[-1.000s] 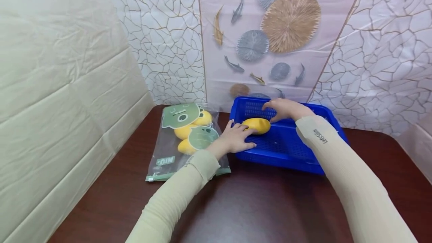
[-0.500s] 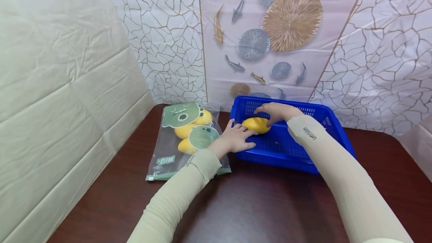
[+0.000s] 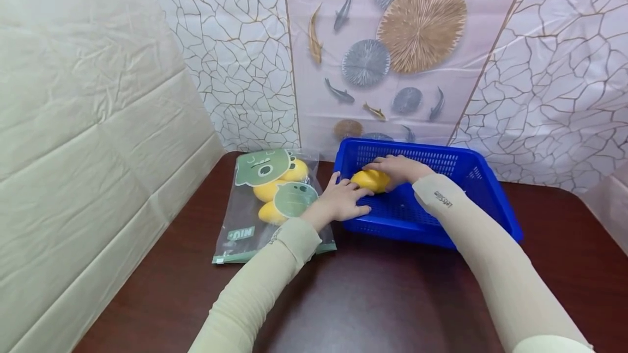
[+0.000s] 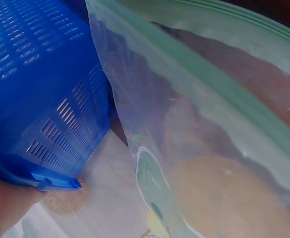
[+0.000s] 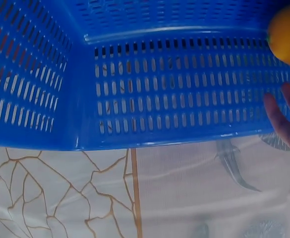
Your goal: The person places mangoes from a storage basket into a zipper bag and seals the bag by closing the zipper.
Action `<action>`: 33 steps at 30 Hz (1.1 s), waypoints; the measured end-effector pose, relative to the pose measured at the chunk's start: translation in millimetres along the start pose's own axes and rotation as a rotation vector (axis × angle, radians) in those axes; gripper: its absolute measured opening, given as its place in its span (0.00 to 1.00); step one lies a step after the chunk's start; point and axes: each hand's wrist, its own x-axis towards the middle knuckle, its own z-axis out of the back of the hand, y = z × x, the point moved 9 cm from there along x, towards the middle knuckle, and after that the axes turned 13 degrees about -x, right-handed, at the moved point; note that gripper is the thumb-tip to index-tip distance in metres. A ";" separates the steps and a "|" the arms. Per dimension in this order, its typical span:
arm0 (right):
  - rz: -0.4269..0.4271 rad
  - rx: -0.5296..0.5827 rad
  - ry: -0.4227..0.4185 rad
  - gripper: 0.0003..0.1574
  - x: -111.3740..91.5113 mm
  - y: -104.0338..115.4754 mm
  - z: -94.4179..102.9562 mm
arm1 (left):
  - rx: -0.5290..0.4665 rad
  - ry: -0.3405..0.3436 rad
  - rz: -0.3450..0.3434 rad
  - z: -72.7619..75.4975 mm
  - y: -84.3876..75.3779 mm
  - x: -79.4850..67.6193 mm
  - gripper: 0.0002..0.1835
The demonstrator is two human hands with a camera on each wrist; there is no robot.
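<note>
One yellow mango (image 3: 369,180) lies in the left end of the blue plastic basket (image 3: 422,222). My right hand (image 3: 401,170) reaches over its far right side; in the right wrist view the fingers (image 5: 283,116) are spread, with a gap between them and the mango (image 5: 288,37). My left hand (image 3: 340,202) rests over the basket's left end, its fingers fairly straight and extended towards the mango. Left of it lies a clear zip bag (image 3: 245,247) with green cartoon prints and several yellow mangoes (image 3: 267,192) inside. The left fingertips are hidden in the left wrist view.
The bag's green zip edge (image 4: 204,74) and the basket's slotted wall (image 4: 60,124) stand close together in the left wrist view. A dark brown table (image 3: 373,293) carries everything. Behind the basket rises a patterned backdrop (image 3: 319,124); pale cloth (image 3: 98,178) stands along the left.
My right hand has moved left and down to the mango. The basket's right end has swung slightly towards me. My left hand and the bag have stayed nearly in place.
</note>
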 end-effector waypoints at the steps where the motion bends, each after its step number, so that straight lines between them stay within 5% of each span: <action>1: 0.007 -0.013 -0.002 0.47 0.6 1.2 -1.8 | 0.000 0.002 0.001 -0.4 0.0 -0.6 0.26; 7: 0.049 -0.016 -0.016 0.51 2.7 10.2 -14.3 | -0.012 0.014 -0.006 -6.9 -1.1 -3.6 0.27; 21: -0.050 0.103 0.023 0.53 9.8 -1.5 -16.8 | -0.021 -0.038 -0.011 4.4 -1.0 -1.5 0.27; 33: -0.045 0.170 0.023 0.42 16.0 -8.9 -21.7 | -0.013 -0.056 -0.008 4.1 -0.8 0.2 0.26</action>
